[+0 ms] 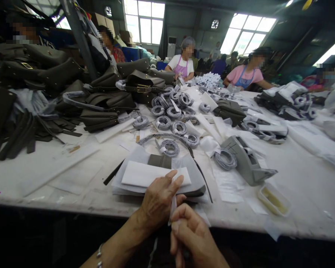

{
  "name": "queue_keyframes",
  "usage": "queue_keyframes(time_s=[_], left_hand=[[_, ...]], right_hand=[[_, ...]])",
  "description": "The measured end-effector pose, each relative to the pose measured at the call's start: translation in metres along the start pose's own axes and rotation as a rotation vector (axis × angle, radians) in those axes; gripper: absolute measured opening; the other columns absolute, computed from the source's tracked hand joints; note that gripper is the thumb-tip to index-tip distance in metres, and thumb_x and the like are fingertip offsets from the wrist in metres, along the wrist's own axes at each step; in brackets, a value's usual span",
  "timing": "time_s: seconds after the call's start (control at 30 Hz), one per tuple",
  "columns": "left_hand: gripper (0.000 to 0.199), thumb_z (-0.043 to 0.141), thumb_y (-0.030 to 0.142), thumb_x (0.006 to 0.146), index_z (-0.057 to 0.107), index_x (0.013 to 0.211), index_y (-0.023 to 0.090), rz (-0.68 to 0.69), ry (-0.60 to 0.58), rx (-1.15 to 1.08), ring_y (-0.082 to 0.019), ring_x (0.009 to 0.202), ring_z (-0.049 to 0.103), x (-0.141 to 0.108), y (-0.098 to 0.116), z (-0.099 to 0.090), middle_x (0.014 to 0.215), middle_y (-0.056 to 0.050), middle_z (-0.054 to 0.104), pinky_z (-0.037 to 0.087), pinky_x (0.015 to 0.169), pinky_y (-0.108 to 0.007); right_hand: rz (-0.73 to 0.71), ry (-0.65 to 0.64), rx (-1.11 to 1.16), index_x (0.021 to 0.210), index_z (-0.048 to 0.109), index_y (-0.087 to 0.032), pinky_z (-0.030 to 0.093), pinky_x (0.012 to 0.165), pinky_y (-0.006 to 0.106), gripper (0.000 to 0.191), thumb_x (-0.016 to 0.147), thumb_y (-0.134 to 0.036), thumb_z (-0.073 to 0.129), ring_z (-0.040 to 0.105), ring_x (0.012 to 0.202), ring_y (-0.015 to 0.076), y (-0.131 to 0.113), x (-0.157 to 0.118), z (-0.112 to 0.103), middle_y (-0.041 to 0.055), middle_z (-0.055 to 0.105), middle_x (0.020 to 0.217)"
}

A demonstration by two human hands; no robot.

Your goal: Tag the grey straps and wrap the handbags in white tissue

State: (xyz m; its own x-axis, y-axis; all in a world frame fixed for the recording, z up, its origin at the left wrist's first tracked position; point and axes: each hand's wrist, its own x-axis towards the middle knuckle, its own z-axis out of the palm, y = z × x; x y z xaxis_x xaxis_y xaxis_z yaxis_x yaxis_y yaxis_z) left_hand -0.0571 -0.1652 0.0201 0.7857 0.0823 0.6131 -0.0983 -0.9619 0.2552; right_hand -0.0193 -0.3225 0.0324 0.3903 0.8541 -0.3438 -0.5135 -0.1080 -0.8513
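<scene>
On the table in front of me lies a dark olive bag [159, 160], mostly covered by a sheet of white tissue paper [117, 185] and a folded white foam sheet [143, 175]. My left hand [162, 193] rests on the foam sheet's right part, fingers stretched out. Just below it, by the table edge, my right hand [191, 230] is closed, thumb against forefinger, on a thin whitish strip [173, 208] that runs up to the left hand's fingers. A dark strap [202, 175] curves around the bag's right side.
To the right stand a grey tape dispenser [244, 160] and a clear plastic tub [274, 201]. Several wrapped strap coils [169, 148] lie beyond the bag. Dark bags [108, 98] are heaped at left, near loose dark strips [19, 136]. Co-workers [184, 63] sit across the table.
</scene>
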Motion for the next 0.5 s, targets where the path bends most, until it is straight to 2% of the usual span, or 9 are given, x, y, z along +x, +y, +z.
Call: queue_keyframes(time_s=[0.07,0.13,0.17,0.23,0.3,0.4,0.5], left_hand=[[0.024,0.046,0.023,0.098,0.056,0.118,0.016,0.021,0.018,0.012,-0.024,0.095,0.066,0.001,0.0,0.001,0.118,-0.013,0.065,0.056,0.081,-0.037],[0.024,0.045,0.018,0.097,0.055,0.119,0.015,0.017,0.023,0.005,-0.023,0.093,0.066,0.0,0.0,0.002,0.111,-0.012,0.068,0.056,0.08,-0.037],[0.028,0.046,0.017,0.097,0.052,0.124,0.014,0.008,0.029,-0.002,-0.023,0.091,0.066,0.0,0.0,0.002,0.108,-0.011,0.069,0.056,0.08,-0.036],[0.035,0.047,0.016,0.096,0.046,0.131,0.011,-0.024,0.05,-0.016,-0.022,0.086,0.067,-0.001,0.0,0.004,0.102,-0.011,0.07,0.055,0.079,-0.035],[0.033,0.049,0.014,0.095,0.048,0.128,0.011,-0.043,0.059,-0.03,-0.022,0.084,0.067,-0.002,-0.001,0.004,0.098,-0.011,0.07,0.055,0.079,-0.035],[0.025,0.047,0.011,0.093,0.055,0.117,0.013,-0.001,0.008,-0.053,-0.023,0.092,0.066,-0.001,-0.001,0.001,0.104,-0.011,0.07,0.054,0.083,-0.037],[0.026,0.045,0.01,0.093,0.057,0.115,0.015,0.035,-0.025,-0.068,-0.024,0.097,0.065,0.0,-0.001,-0.003,0.111,-0.01,0.069,0.054,0.084,-0.037]], right_hand=[[-0.068,0.011,-0.281,0.095,0.053,-0.022,0.041,0.038,0.02,0.039,0.088,-0.06,0.057,0.054,0.039,0.0114,0.009,-0.01,-0.019,-0.0015,0.063,0.059],[-0.33,0.121,-0.67,0.1,0.059,-0.022,0.052,0.055,0.024,0.021,0.095,-0.042,0.054,0.065,0.057,0.0146,0.007,-0.023,-0.048,0.0024,0.069,0.073],[-0.477,0.161,-0.88,0.103,0.062,-0.023,0.056,0.066,0.027,0.014,0.093,-0.033,0.058,0.069,0.07,0.0166,0.004,-0.029,-0.063,0.0039,0.072,0.083],[-0.664,0.197,-1.241,0.115,0.062,-0.025,0.056,0.083,0.032,0.027,0.088,-0.022,0.064,0.069,0.091,0.021,-0.002,-0.035,-0.092,0.006,0.072,0.102],[-0.722,0.182,-1.521,0.125,0.059,-0.025,0.054,0.091,0.037,0.044,0.083,-0.016,0.065,0.064,0.107,0.0258,-0.004,-0.035,-0.112,0.0085,0.068,0.117],[-0.802,0.185,-1.723,0.122,0.061,-0.021,0.052,0.093,0.045,0.044,0.081,-0.01,0.055,0.059,0.112,0.0299,0.002,-0.026,-0.124,0.0114,0.066,0.12],[-0.872,0.204,-1.67,0.112,0.064,-0.019,0.052,0.086,0.042,0.03,0.086,-0.011,0.052,0.061,0.101,0.0273,0.006,-0.017,-0.119,0.0113,0.068,0.106]])
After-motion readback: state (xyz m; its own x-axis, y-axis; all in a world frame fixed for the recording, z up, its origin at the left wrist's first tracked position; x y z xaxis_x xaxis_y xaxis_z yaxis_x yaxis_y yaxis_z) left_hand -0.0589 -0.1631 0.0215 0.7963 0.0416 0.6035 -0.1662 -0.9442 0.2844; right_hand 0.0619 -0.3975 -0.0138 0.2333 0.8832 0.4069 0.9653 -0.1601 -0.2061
